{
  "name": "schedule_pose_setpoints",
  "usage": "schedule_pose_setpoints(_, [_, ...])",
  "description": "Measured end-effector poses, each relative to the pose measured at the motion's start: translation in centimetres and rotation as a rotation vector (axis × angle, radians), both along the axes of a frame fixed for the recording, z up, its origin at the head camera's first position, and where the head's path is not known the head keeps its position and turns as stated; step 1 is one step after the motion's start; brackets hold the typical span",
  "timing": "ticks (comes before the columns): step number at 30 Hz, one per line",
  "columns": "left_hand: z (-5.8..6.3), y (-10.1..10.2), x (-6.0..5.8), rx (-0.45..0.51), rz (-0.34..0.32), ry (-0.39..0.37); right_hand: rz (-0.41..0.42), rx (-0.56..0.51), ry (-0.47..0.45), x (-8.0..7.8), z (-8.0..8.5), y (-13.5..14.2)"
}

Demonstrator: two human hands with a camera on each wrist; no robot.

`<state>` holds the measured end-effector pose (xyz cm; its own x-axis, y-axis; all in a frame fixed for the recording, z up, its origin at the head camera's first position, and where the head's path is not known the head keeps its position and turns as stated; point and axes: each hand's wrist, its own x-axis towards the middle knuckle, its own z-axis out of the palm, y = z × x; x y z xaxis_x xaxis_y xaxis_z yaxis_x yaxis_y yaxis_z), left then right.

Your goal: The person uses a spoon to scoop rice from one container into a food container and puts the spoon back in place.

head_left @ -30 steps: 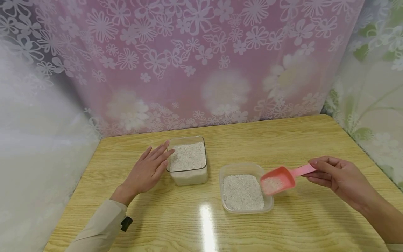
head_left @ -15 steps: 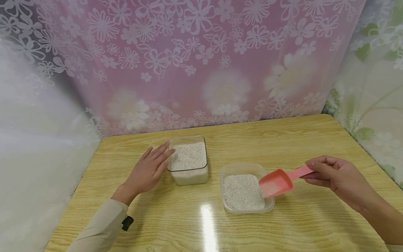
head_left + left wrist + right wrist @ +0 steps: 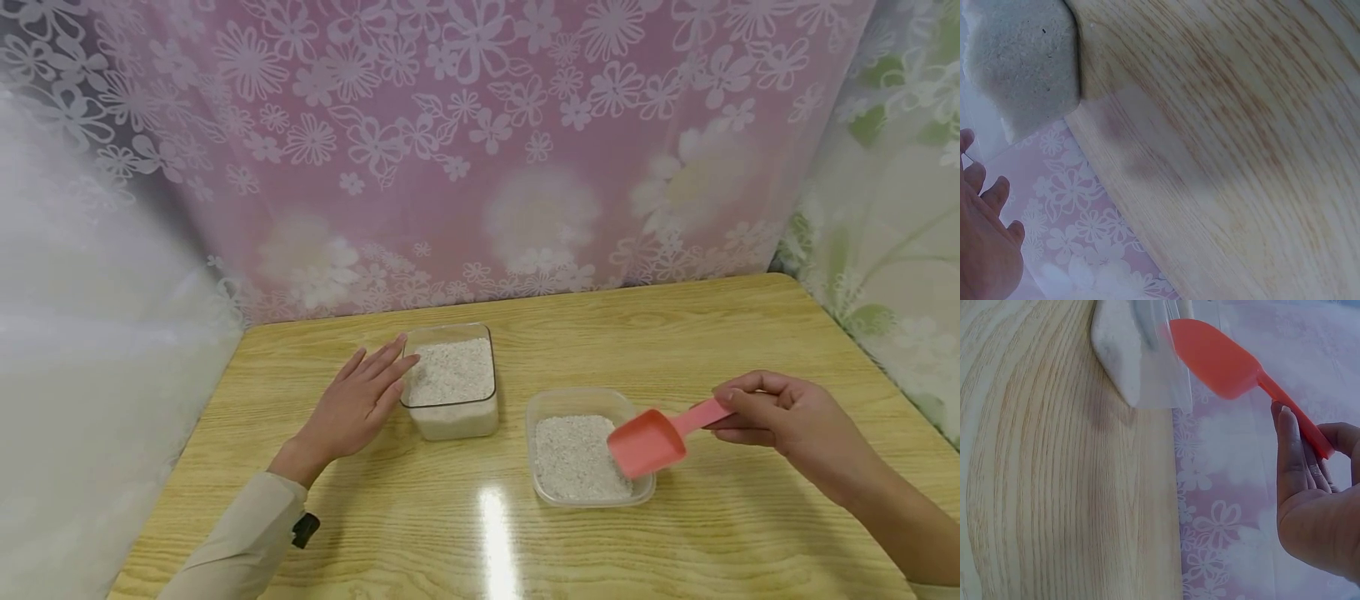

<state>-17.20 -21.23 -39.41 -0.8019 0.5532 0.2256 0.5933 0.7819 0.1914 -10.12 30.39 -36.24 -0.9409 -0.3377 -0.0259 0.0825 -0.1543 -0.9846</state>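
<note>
My right hand [image 3: 787, 425] pinches the handle of a pink-red scoop [image 3: 647, 443] between thumb and fingers. The scoop's bowl looks bare inside and tilts down over the right side of a low clear plastic container [image 3: 555, 498] of white rice [image 3: 577, 458]. In the right wrist view the scoop [image 3: 1216, 359] shows its underside at the container's rim. My left hand [image 3: 352, 408] rests with extended fingers at the left rim of a taller square clear container [image 3: 459, 421], which also holds rice [image 3: 453, 371]. The left wrist view catches this rice [image 3: 1022, 56] with the fingertips beside it.
Both containers stand on a wood-grain table [image 3: 390, 533], the taller one farther back and to the left. A pink floral curtain [image 3: 420, 200] hangs behind the table, with pale sheets at both sides. A small dark object [image 3: 305, 530] sits at the left sleeve.
The scoop has tipped and moved slightly left over the low container, and the rice in its bowl has poured out. My left hand has stayed at the taller container.
</note>
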Motion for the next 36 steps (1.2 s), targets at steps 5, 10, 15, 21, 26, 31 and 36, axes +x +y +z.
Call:
schedule_pose_setpoints(5, [0.1,0.0,0.1,0.0,0.003,-0.005,-0.017,0.039,0.025,0.1,0.2,-0.2])
schedule_pose_setpoints(10, [0.0,0.0,0.0,0.004,0.006,-0.002,-0.024,-0.015,0.019,-0.3,0.4,-0.1])
schedule_pose_setpoints(15, [0.1,0.1,0.0,0.005,0.004,-0.001,0.006,-0.228,-0.052,-1.3,0.6,0.0])
schedule_pose_setpoints(21, [0.0,0.0,0.0,0.004,0.006,0.0,0.029,-0.369,-0.108,-2.5,1.1,-0.5])
schedule_pose_setpoints(26, [0.0,0.0,0.1,0.005,0.005,0.007,0.029,-0.392,-0.1,-3.5,1.9,-1.4])
schedule_pose_setpoints(31, [0.0,0.0,0.2,0.01,-0.001,0.01,0.038,-0.431,-0.119,-4.7,2.8,-2.8])
schedule_pose_setpoints(36, [0.0,0.1,0.1,0.007,-0.004,0.017,0.015,-0.441,-0.135,-5.8,3.6,-4.8])
